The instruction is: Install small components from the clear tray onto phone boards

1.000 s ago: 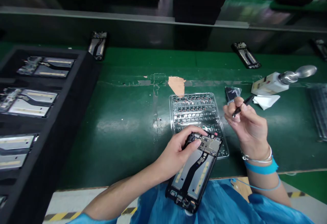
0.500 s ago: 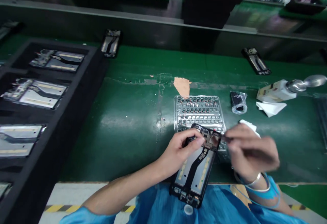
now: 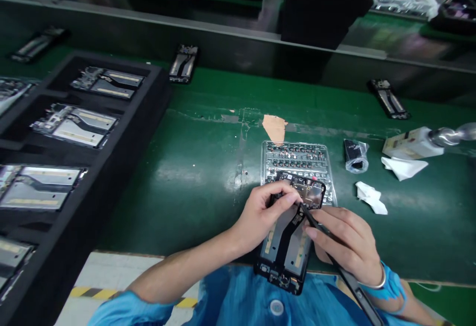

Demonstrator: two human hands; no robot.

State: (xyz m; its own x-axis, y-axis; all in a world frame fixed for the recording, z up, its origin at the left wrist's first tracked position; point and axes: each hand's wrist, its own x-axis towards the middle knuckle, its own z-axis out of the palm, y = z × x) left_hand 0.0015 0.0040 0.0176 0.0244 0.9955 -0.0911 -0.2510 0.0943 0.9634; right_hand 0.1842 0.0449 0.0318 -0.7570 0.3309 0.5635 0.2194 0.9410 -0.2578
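An open-backed smartphone (image 3: 284, 239) is tilted at the table's front edge, its circuit board at the top and a black flex cable running down over the silver middle. My left hand (image 3: 266, 209) is closed on its upper left side, thumb and forefinger pinched over the board. Black tweezers (image 3: 327, 239) lie in my right hand (image 3: 349, 244), their tip touching the phone beside my left thumb, where the flex cable meets the board. The fingertips hide what lies at that spot. Behind the phone is a clear plastic tray (image 3: 297, 155) of small parts, partly covered by it.
On the left, a black foam tray (image 3: 130, 113) holds several opened phones. Other phones (image 3: 184, 63) lie along the back ledge. To the right are a bagged black item (image 3: 356, 155), a white bottle (image 3: 412, 143) with a metal top, and crumpled white wipes (image 3: 372, 197).
My right hand has moved left and down from the phone's upper right corner, bringing the tweezers to the middle of the phone. My left hand keeps its hold. The view has shifted slightly left.
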